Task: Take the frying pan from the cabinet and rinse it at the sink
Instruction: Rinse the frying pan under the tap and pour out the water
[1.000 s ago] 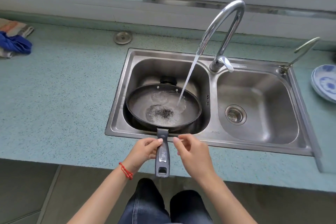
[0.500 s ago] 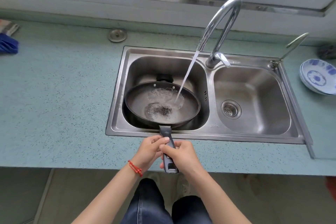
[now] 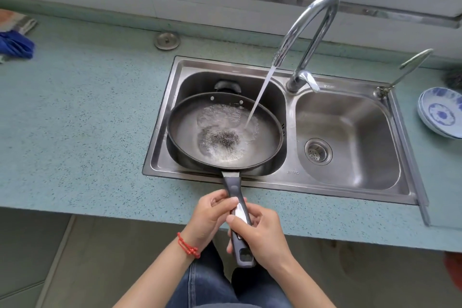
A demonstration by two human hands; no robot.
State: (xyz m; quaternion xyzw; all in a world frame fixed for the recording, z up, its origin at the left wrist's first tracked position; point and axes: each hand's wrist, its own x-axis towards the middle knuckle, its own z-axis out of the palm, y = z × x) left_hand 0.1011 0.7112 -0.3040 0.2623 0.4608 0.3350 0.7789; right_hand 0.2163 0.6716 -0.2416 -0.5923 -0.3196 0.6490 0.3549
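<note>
A black frying pan (image 3: 265, 140) sits over the left basin of the steel double sink (image 3: 160, 157), its long dark handle reaching back over the counter's front edge. Water runs from the curved chrome tap (image 3: 310, 32) into the pan and pools there, bubbling around a dark patch in the middle. My left hand (image 3: 212, 217), with a red cord at the wrist, grips the handle from the left. My right hand (image 3: 260, 235) is wrapped around the same handle from the right, a little lower.
The right basin (image 3: 350, 132) has a drain strainer. A blue-and-white plate (image 3: 441, 112) lies on the counter at the far right. A blue cloth (image 3: 15, 42) lies at the far left. A round metal cap (image 3: 167, 40) sits behind the sink.
My right hand, apart from the handle a second ago, has closed on it beside my left. The pan's handle has swung a little to the right.
</note>
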